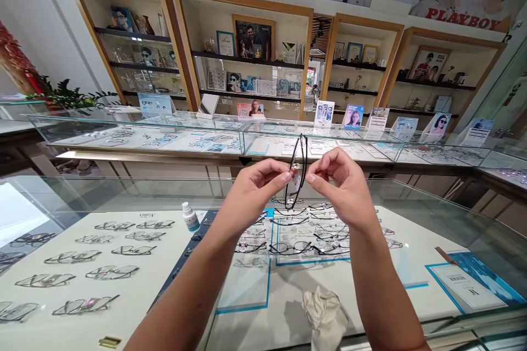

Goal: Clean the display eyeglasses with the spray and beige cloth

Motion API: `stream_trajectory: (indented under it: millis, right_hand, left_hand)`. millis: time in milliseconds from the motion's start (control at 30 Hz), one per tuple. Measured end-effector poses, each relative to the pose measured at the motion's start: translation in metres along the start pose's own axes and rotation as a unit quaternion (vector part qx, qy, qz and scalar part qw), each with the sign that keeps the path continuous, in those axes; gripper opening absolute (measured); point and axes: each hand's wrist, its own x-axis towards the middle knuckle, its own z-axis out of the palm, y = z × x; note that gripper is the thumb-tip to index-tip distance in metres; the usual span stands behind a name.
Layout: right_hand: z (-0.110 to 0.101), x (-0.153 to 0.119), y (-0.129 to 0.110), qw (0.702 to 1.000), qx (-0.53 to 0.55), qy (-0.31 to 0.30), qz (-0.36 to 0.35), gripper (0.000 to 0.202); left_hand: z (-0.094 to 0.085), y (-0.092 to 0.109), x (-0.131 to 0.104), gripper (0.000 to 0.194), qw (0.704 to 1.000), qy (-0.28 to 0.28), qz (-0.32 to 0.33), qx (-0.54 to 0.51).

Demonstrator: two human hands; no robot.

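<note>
Your display counter (pixel 249 334) carries rows of eyeglasses (pixel 111 272) at left, a white bottle (pixel 191 219) farther off, a crumpled cloth (pixel 325 315) near.

hands (pixel 257 189): bare | thumbnails (pixel 312 177): short | forearms (pixel 195 285): bare, slender | left forearm: small spot (pixel 198 305)

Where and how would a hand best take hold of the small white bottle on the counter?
Probably around the bottle's rounded body, below its white cap, coming from its left: it stands upright, and the left forearm lies to its right.
</note>
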Motion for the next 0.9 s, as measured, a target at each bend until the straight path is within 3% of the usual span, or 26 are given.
stream_trajectory:
  millis: [900]
  right_hand:
    - [-0.002,-0.001,-0.004,0.998,0.009,-0.068,0.007,0.022]
  left_hand:
    - [0.002,0.011,-0.002,0.020,0.999,-0.040,0.000,-0.017]
